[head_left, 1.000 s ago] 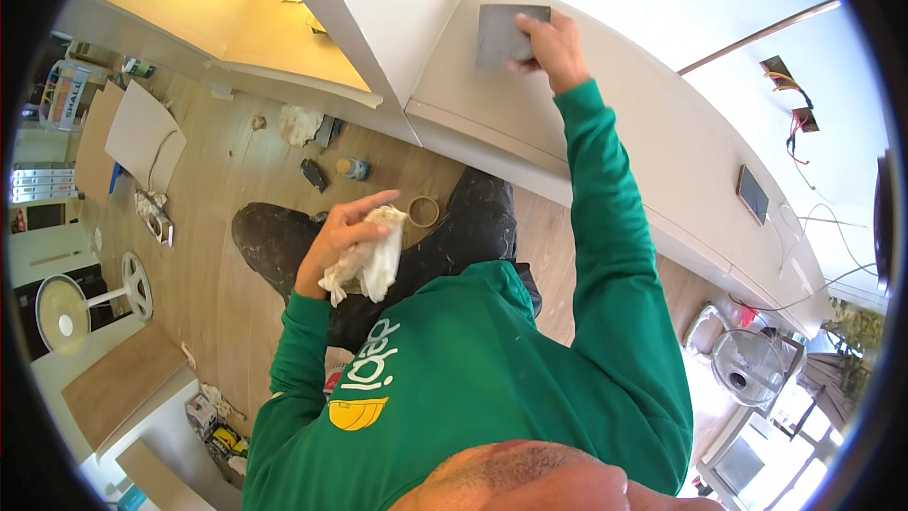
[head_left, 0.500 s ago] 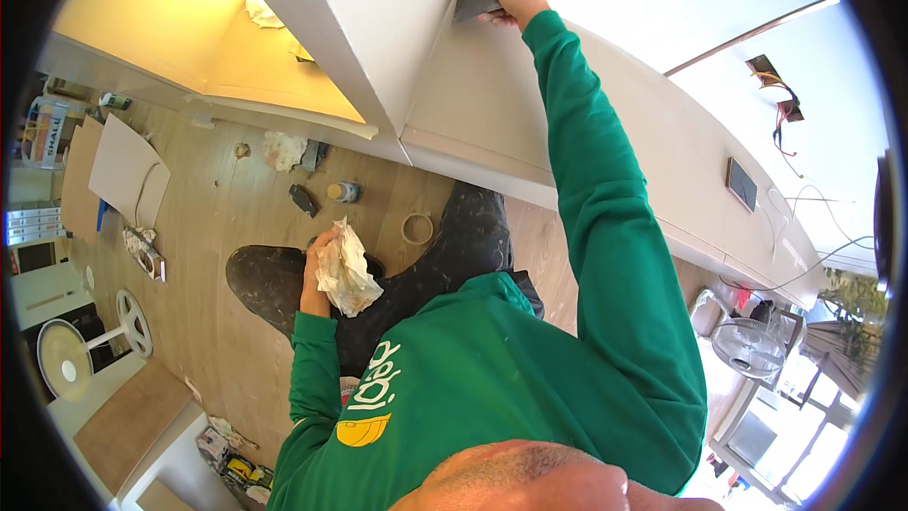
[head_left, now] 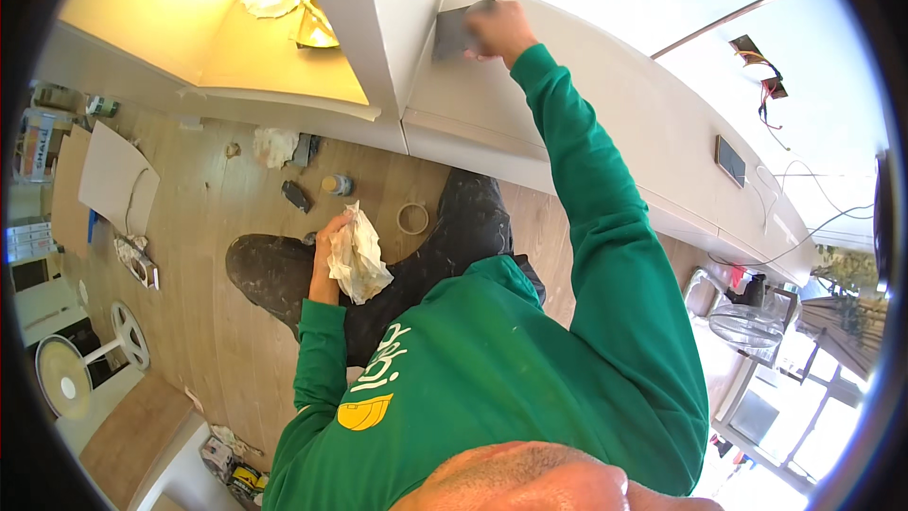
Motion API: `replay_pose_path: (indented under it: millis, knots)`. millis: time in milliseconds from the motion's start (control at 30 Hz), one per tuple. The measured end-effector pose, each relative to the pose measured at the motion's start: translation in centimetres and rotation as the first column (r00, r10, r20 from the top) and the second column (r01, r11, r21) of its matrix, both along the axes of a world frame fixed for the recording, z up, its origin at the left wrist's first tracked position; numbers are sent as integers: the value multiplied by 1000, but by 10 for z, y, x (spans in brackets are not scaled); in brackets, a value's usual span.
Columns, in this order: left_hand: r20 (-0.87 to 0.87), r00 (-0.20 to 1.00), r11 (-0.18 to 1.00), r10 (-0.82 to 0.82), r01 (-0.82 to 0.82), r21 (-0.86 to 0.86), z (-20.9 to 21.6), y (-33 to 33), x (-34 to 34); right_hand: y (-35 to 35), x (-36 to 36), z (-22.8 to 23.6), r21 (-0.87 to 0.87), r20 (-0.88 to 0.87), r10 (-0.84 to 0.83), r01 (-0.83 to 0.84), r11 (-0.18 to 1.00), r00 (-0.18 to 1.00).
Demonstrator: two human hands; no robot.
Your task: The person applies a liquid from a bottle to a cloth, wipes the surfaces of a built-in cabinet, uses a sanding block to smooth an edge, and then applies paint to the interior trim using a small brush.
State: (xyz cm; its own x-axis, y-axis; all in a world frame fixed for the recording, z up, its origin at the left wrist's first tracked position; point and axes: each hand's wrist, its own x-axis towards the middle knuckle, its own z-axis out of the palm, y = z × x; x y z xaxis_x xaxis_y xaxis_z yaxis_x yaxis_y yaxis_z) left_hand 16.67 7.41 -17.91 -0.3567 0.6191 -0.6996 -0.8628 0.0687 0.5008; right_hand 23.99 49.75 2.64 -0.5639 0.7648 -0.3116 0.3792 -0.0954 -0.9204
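My right hand (head_left: 506,30) reaches forward and grips a dark grey sheet that looks like sandpaper (head_left: 451,34). The sheet lies against the pale cabinet top (head_left: 605,123), close to the corner where an upright panel (head_left: 380,38) meets it. The fingers are blurred by motion. Low over my legs, my left hand (head_left: 325,251) is closed around a crumpled off-white rag (head_left: 358,260), which hangs loosely from it.
Left of the panel is a yellow-lit compartment (head_left: 218,57) holding crumpled material. A phone (head_left: 730,161) and loose cables lie along the cabinet top. On the floor are a tape roll (head_left: 412,219), a bottle (head_left: 337,185), a dark block (head_left: 296,195) and a fan (head_left: 66,378).
My right hand has moved with the grey sheet slightly left and nearer to me along the cabinet top. The left hand still holds the rag, and the view has shifted a little.
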Motion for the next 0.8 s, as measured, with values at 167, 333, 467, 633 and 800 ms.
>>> replay_pose_path:
  millis: [167,333,467,633,800]
  knots:
    - [80,997,999,-5,2,38,1,-4,-2,-39,22,6,1,44,92,-92,996,995]
    - [87,996,999,-2,-3,55,13,2,4,-75,34,12,-30,88,118,-116,993,989]
    - [207,978,991,-11,-16,130,38,11,7,-96,46,15,-40,101,165,-162,986,981]
    - [265,962,997,64,-73,27,45,5,3,-116,66,24,-58,89,264,-259,964,961]
    - [198,970,864,138,-216,455,-4,-32,-2,-184,113,15,-199,-32,331,-331,923,943]
